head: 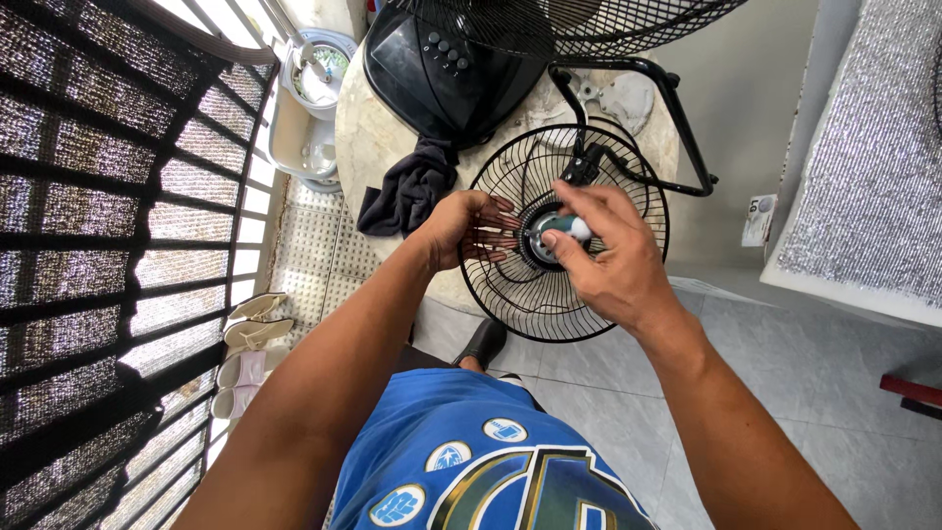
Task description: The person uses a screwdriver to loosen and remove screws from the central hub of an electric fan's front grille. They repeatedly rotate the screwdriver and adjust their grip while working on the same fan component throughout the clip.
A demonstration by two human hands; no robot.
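The round black fan grille point(564, 236) lies flat on the marble table point(378, 137), overhanging its near edge. The left hand point(469, 228) is laid on the grille's wires, fingers spread and flat, approx. at the hub's left. The right hand point(601, 257) pinches a small white-and-teal cap point(569, 228) at the hub centre w/ thumb and forefinger. For a good turn, the grille is best kept pinned hard, the cap held square, not tilted. A dark cloth point(410, 191) and fan base point(446, 69) lie behind.
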